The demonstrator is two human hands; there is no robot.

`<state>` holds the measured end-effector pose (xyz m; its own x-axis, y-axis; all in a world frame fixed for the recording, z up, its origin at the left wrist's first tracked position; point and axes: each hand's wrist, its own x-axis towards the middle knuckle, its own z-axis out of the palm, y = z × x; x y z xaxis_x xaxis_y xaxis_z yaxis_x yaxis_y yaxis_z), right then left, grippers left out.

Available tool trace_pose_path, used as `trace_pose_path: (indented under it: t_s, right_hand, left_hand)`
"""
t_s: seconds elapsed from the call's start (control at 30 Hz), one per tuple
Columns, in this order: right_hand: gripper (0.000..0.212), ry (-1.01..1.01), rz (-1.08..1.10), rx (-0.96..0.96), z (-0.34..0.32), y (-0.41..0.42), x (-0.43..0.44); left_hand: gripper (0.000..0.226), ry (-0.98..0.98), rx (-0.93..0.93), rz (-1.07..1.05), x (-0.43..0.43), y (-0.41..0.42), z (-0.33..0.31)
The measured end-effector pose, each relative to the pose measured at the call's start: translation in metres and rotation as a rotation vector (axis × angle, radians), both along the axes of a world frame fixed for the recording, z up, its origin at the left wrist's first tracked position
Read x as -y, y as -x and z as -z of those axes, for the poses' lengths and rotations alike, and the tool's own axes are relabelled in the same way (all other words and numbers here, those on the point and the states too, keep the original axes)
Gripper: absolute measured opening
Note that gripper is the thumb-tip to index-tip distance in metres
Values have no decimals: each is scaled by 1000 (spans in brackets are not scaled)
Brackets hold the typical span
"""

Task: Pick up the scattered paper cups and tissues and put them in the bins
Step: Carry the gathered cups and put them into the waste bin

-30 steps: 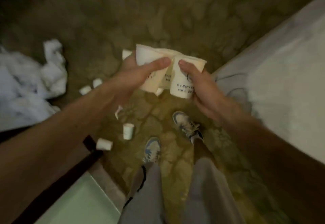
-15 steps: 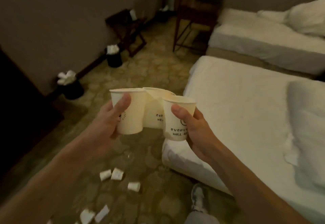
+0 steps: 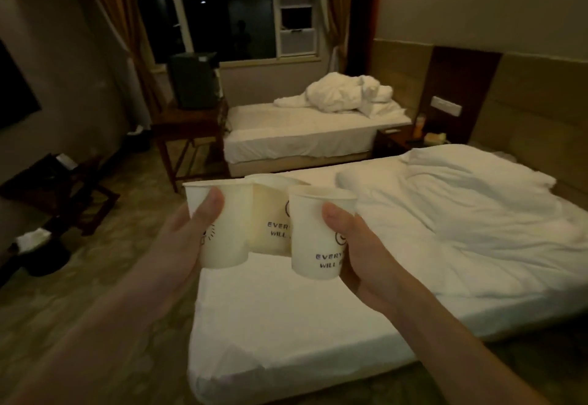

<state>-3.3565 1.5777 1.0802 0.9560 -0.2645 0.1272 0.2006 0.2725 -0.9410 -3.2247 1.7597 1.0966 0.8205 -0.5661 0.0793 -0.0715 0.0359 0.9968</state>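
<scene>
Your left hand [image 3: 187,239] curls round one white printed paper cup [image 3: 226,229], your right hand [image 3: 359,252] round a matching white cup [image 3: 311,233]. Between your fingers [image 3: 332,217] a crumpled cream paper cup [image 3: 270,213] seems only wedged — part your hands and it may drop. The dark round bin [image 3: 47,260] sits well left of them.
</scene>
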Motion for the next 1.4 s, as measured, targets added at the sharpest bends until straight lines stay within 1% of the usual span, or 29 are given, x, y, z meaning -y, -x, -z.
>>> trace_pose_path:
  t_s: [0.1, 0.2, 0.27, 0.3, 0.37, 0.43, 0.53, 0.63, 0.7, 0.8, 0.83, 0.93, 0.97, 1.03, 1.13, 1.23, 1.3, 1.4]
  right_hand:
    - [38, -6, 148, -10, 2, 38, 58]
    - [42, 19, 302, -1, -8, 82, 122]
    - [45, 34, 376, -13, -8, 119, 165]
    - [49, 26, 412, -28, -7, 139, 184]
    - [60, 10, 493, -71, 4, 179, 222]
    - [69, -28, 569, -123, 20, 216, 252]
    - [81, -132, 705, -211, 50, 269, 289]
    - [86, -243, 859, -283, 86, 314, 322]
    - [87, -293, 950, -327, 112, 338, 336]
    - [79, -376, 1079, -404, 147, 370, 352]
    - [79, -416, 1127, -426, 158, 381, 358]
    - [90, -505, 1260, -475, 187, 413, 387]
    - [93, -538, 1306, -480, 194, 424, 398]
    - [95, -597, 1382, -494, 205, 445, 424]
    - [87, -659, 1435, -532, 210, 472, 464]
    - [79, -667, 1443, -602, 213, 497, 506]
    - [73, -660, 1458, -644, 216, 510, 534]
    - [72, -696, 1498, -667, 224, 528, 570]
  left_hand:
    - [57, 20, 21, 53, 80, 38, -14]
    - [37, 33, 155, 166, 172, 83, -33]
    - [32, 47, 203, 262, 224, 115, -38]
    - [36, 51, 205, 302, 247, 128, -35]
    - [59, 50, 171, 370, 292, 155, -22]
    - [73, 15, 113, 429, 336, 179, -3]
    - [73, -65, 49, 551, 399, 223, 25]
    - [70, -145, 29, 660, 455, 266, 61]
    - [73, -221, 9, 718, 484, 290, 88]
    - [75, -315, -73, 829, 523, 320, 124]
    - [77, -345, -98, 873, 538, 330, 136]
    - [94, -443, -163, 1003, 590, 362, 168]
    - [92, -471, -181, 1045, 609, 373, 178]
    - [76, -485, -234, 1118, 649, 393, 196]
    - [57, -543, -310, 1262, 707, 421, 213]
    - [37, -625, -387, 1318, 759, 444, 237]
    - [35, -671, -410, 1374, 791, 458, 251]
    - [39, -704, -465, 1426, 830, 479, 261]
